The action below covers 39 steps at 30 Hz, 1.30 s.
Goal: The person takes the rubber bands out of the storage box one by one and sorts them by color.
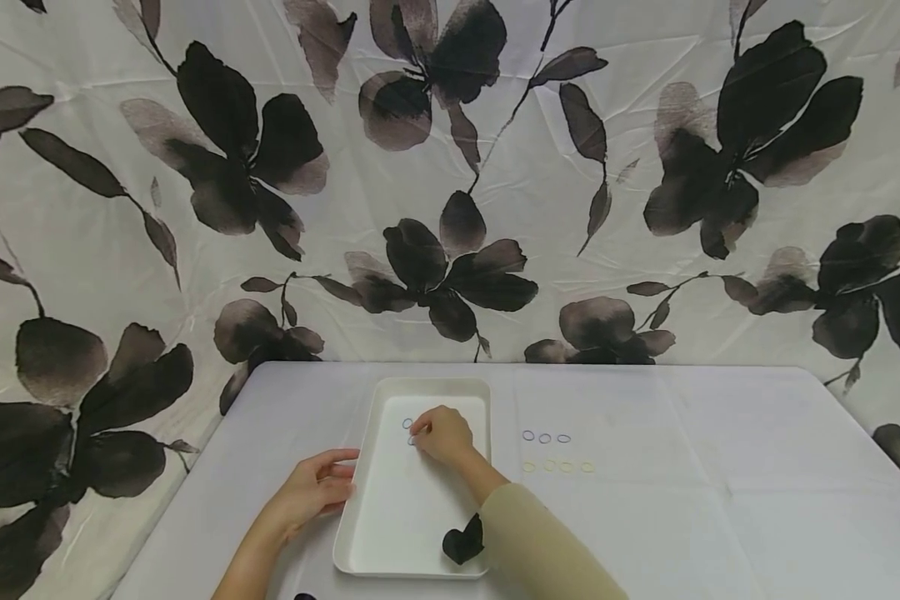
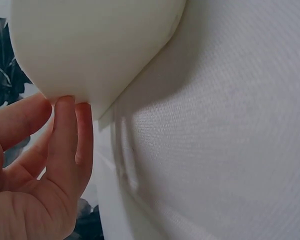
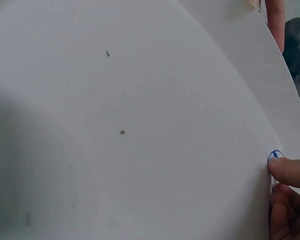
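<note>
A white rectangular tray (image 1: 401, 517) lies on the table. Over its upper part, my right hand (image 1: 444, 435) pinches a thin blue ring (image 3: 276, 153) between thumb and fingertips, close to the tray's surface. Another small blue ring (image 1: 407, 423) lies in the tray just beyond those fingertips. Along the tray's left side, my left hand (image 1: 317, 487) touches the outer edge with fairly straight fingers; in the left wrist view the fingertips (image 2: 65, 102) rest against the tray wall.
Right of the tray, three dark blue rings (image 1: 545, 438) form a row on the white tablecloth (image 1: 705, 517). Nearer me is a row of several pale yellow rings (image 1: 566, 467). A black object (image 1: 463, 542) shows beside my right sleeve. A flower-printed cloth (image 1: 450, 183) hangs behind the table.
</note>
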### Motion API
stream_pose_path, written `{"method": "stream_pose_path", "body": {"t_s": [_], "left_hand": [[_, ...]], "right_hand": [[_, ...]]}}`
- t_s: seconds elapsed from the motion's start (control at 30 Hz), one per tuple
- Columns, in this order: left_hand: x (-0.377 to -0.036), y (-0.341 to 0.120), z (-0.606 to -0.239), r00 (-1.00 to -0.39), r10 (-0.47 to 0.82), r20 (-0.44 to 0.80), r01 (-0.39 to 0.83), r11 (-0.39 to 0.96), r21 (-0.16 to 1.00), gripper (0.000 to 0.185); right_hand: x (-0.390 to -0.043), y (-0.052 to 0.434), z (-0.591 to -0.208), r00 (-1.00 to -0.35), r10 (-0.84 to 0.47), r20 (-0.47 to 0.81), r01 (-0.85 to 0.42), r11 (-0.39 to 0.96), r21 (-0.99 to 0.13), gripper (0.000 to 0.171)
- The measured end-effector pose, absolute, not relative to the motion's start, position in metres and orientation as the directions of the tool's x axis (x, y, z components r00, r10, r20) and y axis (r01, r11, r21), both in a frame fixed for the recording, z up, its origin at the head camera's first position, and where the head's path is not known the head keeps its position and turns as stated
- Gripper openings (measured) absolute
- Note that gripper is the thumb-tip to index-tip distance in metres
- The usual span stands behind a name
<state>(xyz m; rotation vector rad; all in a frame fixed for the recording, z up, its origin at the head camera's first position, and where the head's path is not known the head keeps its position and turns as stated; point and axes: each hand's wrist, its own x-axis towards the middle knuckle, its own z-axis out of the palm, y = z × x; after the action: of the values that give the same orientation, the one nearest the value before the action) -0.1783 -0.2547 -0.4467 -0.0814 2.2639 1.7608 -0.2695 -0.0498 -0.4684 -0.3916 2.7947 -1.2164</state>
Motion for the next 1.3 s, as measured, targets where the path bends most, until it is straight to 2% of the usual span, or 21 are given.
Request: {"method": "stream_pose_path", "body": {"t_s": [0.13, 0.3, 0.57, 0.77, 1.07, 1.3], "left_hand": [[-0.180, -0.255, -0.448, -0.961, 0.130, -0.243, -0.204, 0.257, 0.945, 0.057], [-0.180, -0.255, -0.449, -0.961, 0.124, -0.246, -0.209, 0.252, 0.945, 0.057], [-0.181, -0.254, -0.448, -0.963, 0.095, -0.252, -0.221, 0.257, 0.941, 0.056], [-0.183, -0.254, -0.448, -0.965, 0.109, -0.240, -0.205, 0.260, 0.943, 0.056], [-0.184, -0.254, -0.446, -0.964, 0.102, -0.246, -0.211, 0.272, 0.939, 0.056], [-0.183, -0.254, -0.447, -0.960, 0.116, -0.256, -0.217, 0.273, 0.937, 0.056]], "right_hand": [[-0.270, -0.048, -0.470, -0.962, -0.267, 0.059, -0.225, 0.649, -0.726, 0.003], [-0.270, -0.044, -0.468, -0.954, -0.295, 0.049, -0.228, 0.610, -0.759, 0.006], [-0.276, -0.033, -0.463, -0.932, -0.348, -0.103, -0.087, 0.489, -0.868, 0.007], [-0.273, -0.025, -0.448, -0.915, -0.390, -0.104, -0.091, 0.451, -0.888, 0.011], [-0.275, -0.011, -0.429, -0.910, -0.385, -0.153, 0.051, 0.264, -0.963, 0.012], [-0.277, 0.000, -0.424, -0.911, -0.374, -0.176, 0.094, 0.227, -0.969, 0.011]]}}
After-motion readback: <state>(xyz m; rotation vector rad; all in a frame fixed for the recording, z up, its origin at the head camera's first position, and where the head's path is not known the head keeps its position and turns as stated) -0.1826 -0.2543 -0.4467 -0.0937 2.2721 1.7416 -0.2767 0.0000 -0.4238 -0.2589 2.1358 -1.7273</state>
